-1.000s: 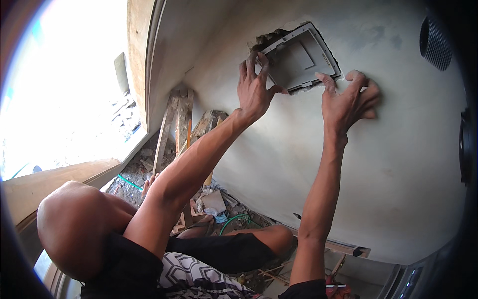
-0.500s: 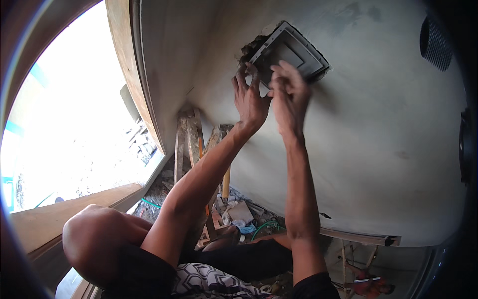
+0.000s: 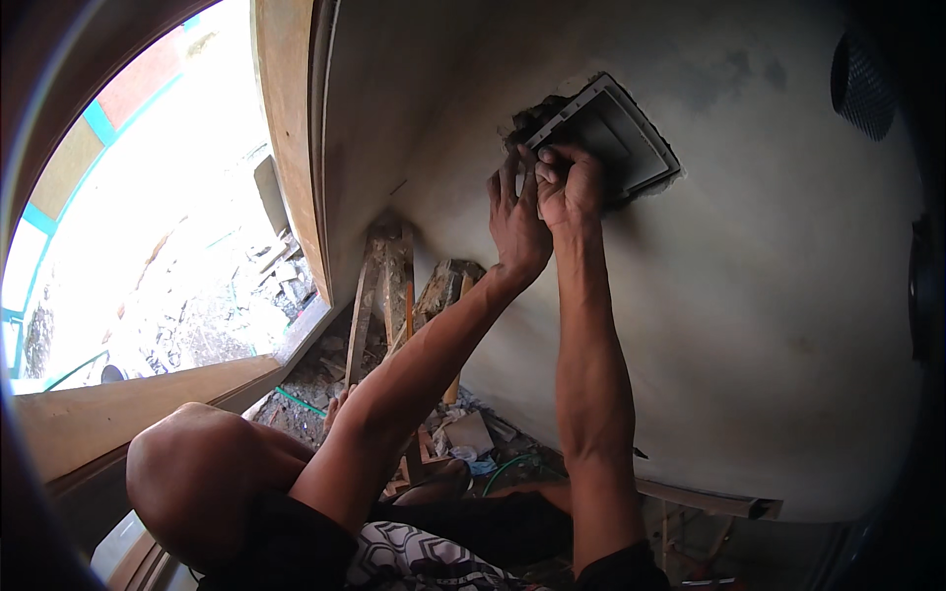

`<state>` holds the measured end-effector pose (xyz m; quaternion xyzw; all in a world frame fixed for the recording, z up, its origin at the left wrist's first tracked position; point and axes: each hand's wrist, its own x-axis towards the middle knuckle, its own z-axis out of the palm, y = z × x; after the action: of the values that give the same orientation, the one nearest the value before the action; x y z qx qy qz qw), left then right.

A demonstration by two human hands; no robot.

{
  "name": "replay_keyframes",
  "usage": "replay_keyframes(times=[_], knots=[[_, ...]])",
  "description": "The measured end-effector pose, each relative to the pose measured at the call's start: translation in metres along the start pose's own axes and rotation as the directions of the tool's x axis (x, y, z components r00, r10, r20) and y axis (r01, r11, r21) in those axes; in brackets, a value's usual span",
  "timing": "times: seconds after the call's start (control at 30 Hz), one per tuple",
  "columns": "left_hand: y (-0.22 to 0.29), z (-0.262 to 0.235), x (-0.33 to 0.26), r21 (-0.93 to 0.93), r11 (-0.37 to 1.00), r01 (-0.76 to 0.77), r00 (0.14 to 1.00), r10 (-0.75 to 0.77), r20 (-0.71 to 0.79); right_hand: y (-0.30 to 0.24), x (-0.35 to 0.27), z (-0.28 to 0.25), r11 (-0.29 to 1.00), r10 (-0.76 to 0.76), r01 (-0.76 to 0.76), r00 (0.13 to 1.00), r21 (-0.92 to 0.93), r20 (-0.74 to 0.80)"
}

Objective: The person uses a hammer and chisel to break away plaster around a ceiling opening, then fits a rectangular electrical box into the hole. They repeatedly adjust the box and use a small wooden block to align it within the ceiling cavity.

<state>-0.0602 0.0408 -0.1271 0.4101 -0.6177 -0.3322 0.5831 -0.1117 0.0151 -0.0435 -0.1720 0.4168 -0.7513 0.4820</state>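
A grey rectangular box with a raised rim (image 3: 645, 148) sits in a rough-edged hole in the plastered wall. My left hand (image 3: 519, 222) is raised to its lower left corner, fingers stretched upward and apart, fingertips near the rim. Close beside it, my right hand (image 3: 574, 187) is closed, its fingers curled at the same corner in front of the box. Whatever those curled fingers hold, if anything, is hidden. The two hands nearly touch.
A wooden-framed opening (image 3: 291, 128) lies left. Below are upright timbers (image 3: 363, 305), rubble, a green hose (image 3: 507, 468) and a blue plastic scrap (image 3: 476, 460). Fingers of another hand (image 3: 338, 406) show behind my left forearm. Dark mesh (image 3: 862, 89) is at upper right.
My right hand has moved down and left toward my left hand, its fingers now curled. The view has shifted, so the box appears lower and farther right.
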Motion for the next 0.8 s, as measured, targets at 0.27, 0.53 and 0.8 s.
replay_keyframes(times=[0.27,0.53,0.8], knots=[[0.0,0.001,0.004,-0.04,0.997,-0.064,0.997,0.063,-0.038,-0.003,0.009,0.008,0.992,0.038,-0.039,0.999,-0.122,-0.013],[0.001,0.0,0.006,-0.025,0.994,-0.109,0.994,0.109,0.012,-0.01,-0.039,0.011,0.976,-0.191,0.184,0.98,-0.115,-0.053],[-0.003,-0.013,0.011,-0.083,0.94,-0.331,0.942,0.335,0.03,-0.011,-0.126,0.002,0.807,-0.195,0.219,0.975,-0.548,0.103]])
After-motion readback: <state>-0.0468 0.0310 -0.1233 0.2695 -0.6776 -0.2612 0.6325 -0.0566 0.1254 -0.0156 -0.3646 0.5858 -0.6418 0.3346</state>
